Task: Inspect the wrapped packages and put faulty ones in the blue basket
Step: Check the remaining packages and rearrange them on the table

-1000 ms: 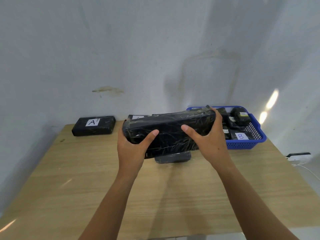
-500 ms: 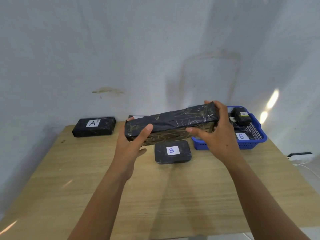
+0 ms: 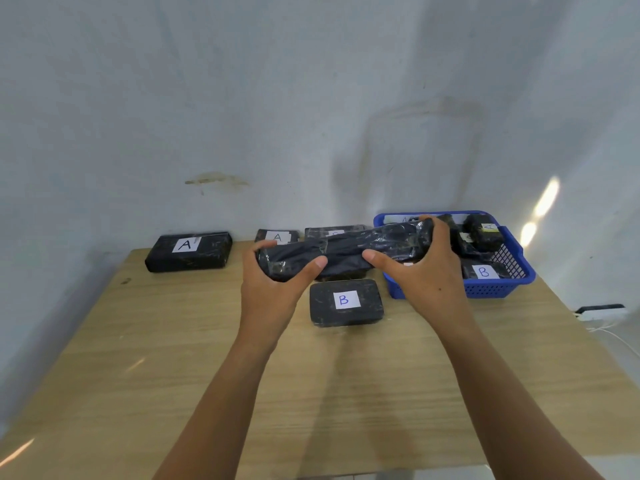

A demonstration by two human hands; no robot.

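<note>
The left hand (image 3: 273,285) and the right hand (image 3: 427,275) each grip one end of the long pack (image 3: 346,252), fingers curled over its top and thumbs across its near side. The pack hangs in the air over the middle of the surface (image 3: 173,375), its right end a little higher and close to the near-left corner of the basket (image 3: 491,289), which sits at 2 o'clock.

The film wrap looks slick, so a slackened thumb could let one end drop onto the B pack (image 3: 346,301) lying just below. Whether the wrap has a fault I cannot tell; gloss and blur hide the detail.

If it is judged faulty, the basket is the awkward part. It already holds several packs, and this one seems longer than the room left inside. It may end up propped on the rim and slide back out. Pressing it in could also push the basket toward the 3 o'clock edge, which is near; a cable (image 3: 609,336) lies just beyond that edge.

For setting down, the widest bare stretch runs from 6 to 8 o'clock, in front of the arms. An A pack (image 3: 188,251) sits at 10 o'clock. More packs line the back edge near 12, so a swing that way is cramped by them and the wall.
</note>
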